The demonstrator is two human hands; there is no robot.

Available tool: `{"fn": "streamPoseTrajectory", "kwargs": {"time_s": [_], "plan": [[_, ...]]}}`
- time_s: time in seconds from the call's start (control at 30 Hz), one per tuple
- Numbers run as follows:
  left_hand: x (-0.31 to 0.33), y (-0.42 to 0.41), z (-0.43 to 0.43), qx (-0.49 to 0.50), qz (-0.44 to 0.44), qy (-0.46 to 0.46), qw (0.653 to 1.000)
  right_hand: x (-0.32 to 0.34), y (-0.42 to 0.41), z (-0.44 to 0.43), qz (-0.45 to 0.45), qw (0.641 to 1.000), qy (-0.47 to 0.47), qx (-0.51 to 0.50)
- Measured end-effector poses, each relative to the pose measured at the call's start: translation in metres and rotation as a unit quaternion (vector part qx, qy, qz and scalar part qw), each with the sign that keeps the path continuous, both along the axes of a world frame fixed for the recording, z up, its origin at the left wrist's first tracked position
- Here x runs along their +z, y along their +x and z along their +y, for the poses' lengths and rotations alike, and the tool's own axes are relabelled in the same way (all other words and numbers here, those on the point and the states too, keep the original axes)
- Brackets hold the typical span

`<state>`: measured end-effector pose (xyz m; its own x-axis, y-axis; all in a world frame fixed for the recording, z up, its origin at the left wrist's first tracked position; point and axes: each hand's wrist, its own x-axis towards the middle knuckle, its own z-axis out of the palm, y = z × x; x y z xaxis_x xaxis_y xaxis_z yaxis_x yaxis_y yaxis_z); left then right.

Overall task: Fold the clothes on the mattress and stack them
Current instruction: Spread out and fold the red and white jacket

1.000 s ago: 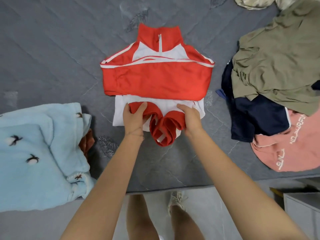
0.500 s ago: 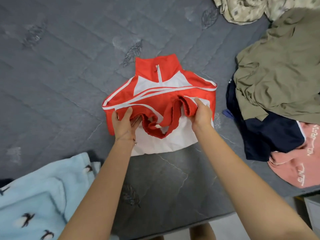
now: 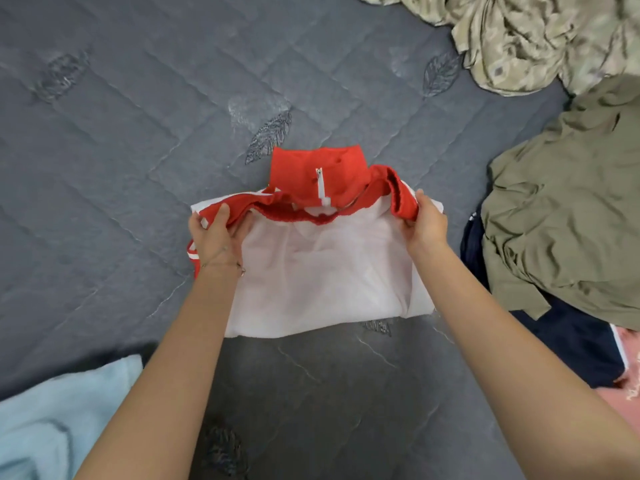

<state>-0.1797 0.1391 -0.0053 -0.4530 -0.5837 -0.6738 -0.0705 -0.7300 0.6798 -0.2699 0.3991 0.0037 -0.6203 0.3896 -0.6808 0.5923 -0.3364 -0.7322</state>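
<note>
Grey quilted mattress (image 3: 138, 168) holds a pale blue garment (image 3: 52, 420) at eight o'clock and the red-and-white jacket (image 3: 322, 271) at centre. The left hand (image 3: 216, 237) grips the jacket's red hem at its ten o'clock corner, and the right hand (image 3: 427, 223) pinches the same hem at two o'clock. An olive garment (image 3: 571, 220) lies at three o'clock.
</note>
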Motion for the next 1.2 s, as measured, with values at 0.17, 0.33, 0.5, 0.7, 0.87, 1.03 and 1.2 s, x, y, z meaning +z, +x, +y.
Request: {"fn": "streamPoseTrajectory", "kwargs": {"time_s": [0.17,0.33,0.5,0.7,0.87,1.03,1.2], "plan": [[-0.009,-0.035,-0.007,0.006,-0.003,-0.003,1.000,-0.001,-0.030,-0.009,-0.002,1.000,-0.021,0.020],[-0.022,-0.051,-0.006,-0.116,-0.032,-0.103,0.987,-0.009,-0.049,-0.026,0.024,0.991,0.021,0.129],[-0.031,-0.056,0.004,-0.209,-0.053,-0.150,0.965,-0.016,-0.043,-0.029,0.063,0.971,0.082,0.214],[-0.049,-0.017,0.040,-0.451,-0.077,-0.517,0.723,-0.028,-0.006,0.000,0.097,0.888,0.287,0.346],[-0.056,0.018,0.086,-0.553,-0.081,-0.615,0.556,-0.044,0.024,0.036,0.028,0.817,0.432,0.382],[-0.071,0.036,0.111,-0.577,-0.082,-0.666,0.465,-0.053,0.032,0.053,-0.064,0.867,0.358,0.340],[-0.089,0.033,0.113,-0.628,-0.177,-0.638,0.408,-0.056,0.037,0.045,-0.078,0.892,0.330,0.298]]}}
